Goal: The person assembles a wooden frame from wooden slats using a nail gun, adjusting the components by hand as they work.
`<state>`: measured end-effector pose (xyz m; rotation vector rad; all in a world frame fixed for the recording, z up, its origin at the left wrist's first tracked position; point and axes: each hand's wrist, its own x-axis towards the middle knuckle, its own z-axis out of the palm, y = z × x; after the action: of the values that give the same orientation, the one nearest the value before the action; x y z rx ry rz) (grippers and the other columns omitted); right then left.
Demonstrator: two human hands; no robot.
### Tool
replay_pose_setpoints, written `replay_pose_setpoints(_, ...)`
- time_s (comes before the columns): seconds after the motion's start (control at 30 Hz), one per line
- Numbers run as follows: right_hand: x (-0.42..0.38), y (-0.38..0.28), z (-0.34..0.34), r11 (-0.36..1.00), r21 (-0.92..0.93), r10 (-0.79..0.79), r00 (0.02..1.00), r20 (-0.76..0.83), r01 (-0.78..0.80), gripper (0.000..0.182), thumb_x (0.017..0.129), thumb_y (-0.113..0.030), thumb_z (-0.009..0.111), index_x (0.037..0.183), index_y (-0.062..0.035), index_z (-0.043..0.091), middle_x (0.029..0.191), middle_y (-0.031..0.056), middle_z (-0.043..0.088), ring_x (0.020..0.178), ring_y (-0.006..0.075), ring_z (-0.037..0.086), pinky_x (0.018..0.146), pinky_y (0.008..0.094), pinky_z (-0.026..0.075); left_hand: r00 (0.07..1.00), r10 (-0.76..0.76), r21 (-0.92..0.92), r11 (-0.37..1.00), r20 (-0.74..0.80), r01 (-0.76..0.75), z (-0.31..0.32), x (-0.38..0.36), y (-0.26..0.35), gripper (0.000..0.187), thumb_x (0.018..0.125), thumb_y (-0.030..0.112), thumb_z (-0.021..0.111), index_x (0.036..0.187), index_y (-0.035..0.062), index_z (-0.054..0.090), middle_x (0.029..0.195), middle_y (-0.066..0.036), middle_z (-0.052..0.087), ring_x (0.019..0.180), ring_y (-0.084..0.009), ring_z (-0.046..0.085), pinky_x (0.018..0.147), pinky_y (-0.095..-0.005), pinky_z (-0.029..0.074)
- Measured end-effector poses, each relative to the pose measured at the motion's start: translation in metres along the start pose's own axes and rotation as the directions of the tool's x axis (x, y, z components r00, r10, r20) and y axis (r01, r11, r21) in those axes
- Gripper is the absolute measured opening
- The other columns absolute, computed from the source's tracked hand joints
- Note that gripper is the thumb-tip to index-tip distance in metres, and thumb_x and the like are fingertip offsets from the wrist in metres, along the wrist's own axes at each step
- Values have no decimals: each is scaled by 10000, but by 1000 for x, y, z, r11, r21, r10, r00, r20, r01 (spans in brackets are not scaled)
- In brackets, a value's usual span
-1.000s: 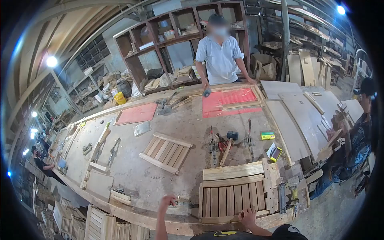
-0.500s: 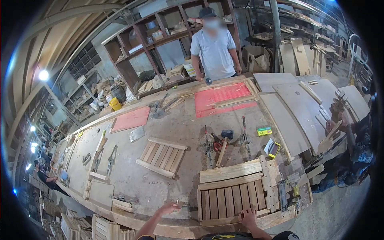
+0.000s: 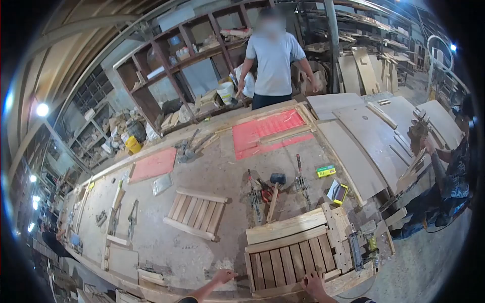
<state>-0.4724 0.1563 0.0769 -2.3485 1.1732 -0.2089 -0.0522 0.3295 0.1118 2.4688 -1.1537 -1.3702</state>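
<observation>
Pressing my right hand point(image 3: 314, 284) flat, not clenched, on the slatted panel point(image 3: 290, 255) at six o'clock of the worktop point(image 3: 222, 177), I see my left hand point(image 3: 222, 276) pinching a small thing at seven o'clock, unclear what. I judge the panel could slide, being unclamped.

Both forearms point(image 3: 202, 293) — cut off below.

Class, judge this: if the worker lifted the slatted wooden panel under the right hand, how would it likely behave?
The slatted wooden panel would probably stay stiff, since its slats sit within a frame. It lies flat on the workbench, so rolling or tipping seems unlikely. The right hand rests on its near edge; rough wood likely grips well.
</observation>
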Motion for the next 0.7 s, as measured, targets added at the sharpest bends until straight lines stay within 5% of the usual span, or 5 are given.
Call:
replay_pose_setpoints(0.07,1,-5,-4,1000,-4,-3,1000,3,3,253,742,-361,631,858,-139,594,973,122,526,987,369,472,878,551,338,985,96,-64,992,-146,-106,8,5,-7,477,813,555,551,824,103,703,705,-96,656,671,-227,624,626,-381,463)
replay_pose_setpoints(0.37,0,-1,2,998,-53,-46,999,-17,45,234,750,-339,619,867,-138,592,956,116,529,951,348,509,859,538,348,979,-52,-265,964,-198,-2,1,-5,8,388,831,437,564,816,75,704,651,-91,637,497,-180,584,528,-344,481)
replay_pose_setpoints(0.7,-2,1,4,998,15,-67,996,-55,68,220,755,-322,619,868,-135,599,935,108,543,974,315,526,908,568,321,974,-137,-335,939,-178,71,-1,-5,13,393,801,455,597,799,78,706,623,-75,616,504,-179,580,510,-336,482)
